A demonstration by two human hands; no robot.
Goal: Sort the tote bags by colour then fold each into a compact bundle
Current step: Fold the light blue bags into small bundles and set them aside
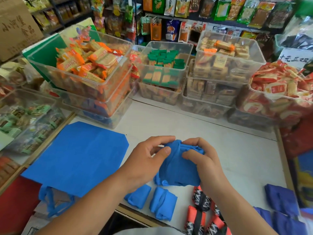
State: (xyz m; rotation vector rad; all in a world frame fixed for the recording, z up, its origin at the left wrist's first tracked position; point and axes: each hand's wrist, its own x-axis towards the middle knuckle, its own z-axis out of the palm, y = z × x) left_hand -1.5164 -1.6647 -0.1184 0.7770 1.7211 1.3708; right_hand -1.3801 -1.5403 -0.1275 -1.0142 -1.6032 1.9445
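A bright blue tote bag (177, 168), partly bundled, is held just above the white counter (237, 150) at the centre. My left hand (145, 160) pinches its upper left edge. My right hand (201, 160) grips its top right, fingers curled into the fabric. To the left lies a flat blue tote bag (76, 158), its handles hanging over the counter's front edge. Two folded blue bundles (162, 202) lie below my hands. Red-and-black bundles (201, 212) sit to their right. Dark blue bundles (281, 211) lie at the lower right.
Clear plastic bins of packaged snacks (89, 68) stand stacked along the back and both sides of the counter. Hanging snack packets (171, 29) fill the wall behind. A cardboard box (15, 26) stands at the far left. A red surface (15, 206) lies at the lower left.
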